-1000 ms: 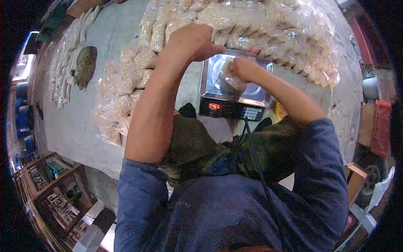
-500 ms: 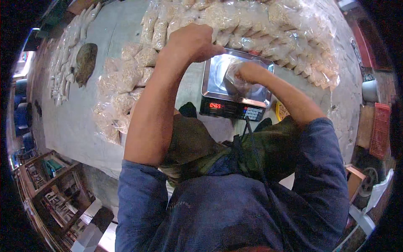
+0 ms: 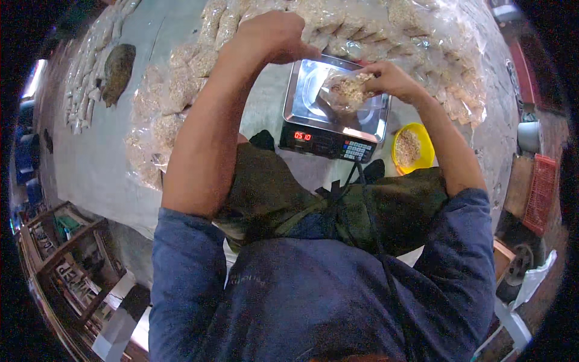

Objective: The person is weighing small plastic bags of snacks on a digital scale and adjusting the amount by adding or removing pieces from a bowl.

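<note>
A clear plastic bag (image 3: 345, 96) of pale, grain-like pieces rests on the steel pan of a digital scale (image 3: 301, 90), whose red display is lit. My right hand (image 3: 395, 81) is at the bag's right side, its fingers closed against the plastic and pieces. Beyond the pan's far left corner hovers my left hand (image 3: 274, 33), knuckles up. Its thumb side points toward the scale, and the other fingers are hidden beneath it. Right of the scale sits a yellow bowl (image 3: 427, 154) holding similar pale pieces.
Filled clear bags (image 3: 362, 27) lie in rows beyond the scale, and more bags (image 3: 172, 99) are heaped at the left. Farther left are narrow bags (image 3: 84, 90) and a mottled brown lump (image 3: 119, 72). A red crate (image 3: 538, 193) stands at the far right.
My right hand has drawn back from the bag's mouth to its right side, exposing the pieces inside. The display's digits have changed. The yellow bowl shows more fully. The view has shifted slightly.
</note>
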A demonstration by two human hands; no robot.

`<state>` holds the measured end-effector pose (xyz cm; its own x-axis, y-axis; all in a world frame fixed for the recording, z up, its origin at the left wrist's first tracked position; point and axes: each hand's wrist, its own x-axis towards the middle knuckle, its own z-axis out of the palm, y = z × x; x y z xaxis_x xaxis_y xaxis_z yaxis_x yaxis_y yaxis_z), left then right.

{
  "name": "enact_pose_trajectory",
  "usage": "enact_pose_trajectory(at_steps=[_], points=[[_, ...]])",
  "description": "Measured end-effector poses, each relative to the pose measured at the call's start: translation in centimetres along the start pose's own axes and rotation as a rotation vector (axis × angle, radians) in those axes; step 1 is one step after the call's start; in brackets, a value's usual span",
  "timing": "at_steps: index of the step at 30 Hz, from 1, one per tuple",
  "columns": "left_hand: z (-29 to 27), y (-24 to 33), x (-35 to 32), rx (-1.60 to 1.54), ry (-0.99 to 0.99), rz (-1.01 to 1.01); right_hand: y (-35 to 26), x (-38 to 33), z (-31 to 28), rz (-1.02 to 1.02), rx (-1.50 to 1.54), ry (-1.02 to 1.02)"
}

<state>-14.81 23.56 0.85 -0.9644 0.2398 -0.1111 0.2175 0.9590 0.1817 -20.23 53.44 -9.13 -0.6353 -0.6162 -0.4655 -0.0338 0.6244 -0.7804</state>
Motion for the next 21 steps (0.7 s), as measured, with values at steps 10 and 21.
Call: enact_pose_trajectory(at_steps=[10, 21], points=[[-3.8, 3.0, -2.0, -0.023, -0.155, -0.055, 0.6, -4.3, -2.7, 0.084, 0.336, 0.08], [-3.3, 3.3, -1.7, -0.02, -0.202, -0.048, -0.5, -4.9, -2.0, 0.106, 0.43, 0.088]])
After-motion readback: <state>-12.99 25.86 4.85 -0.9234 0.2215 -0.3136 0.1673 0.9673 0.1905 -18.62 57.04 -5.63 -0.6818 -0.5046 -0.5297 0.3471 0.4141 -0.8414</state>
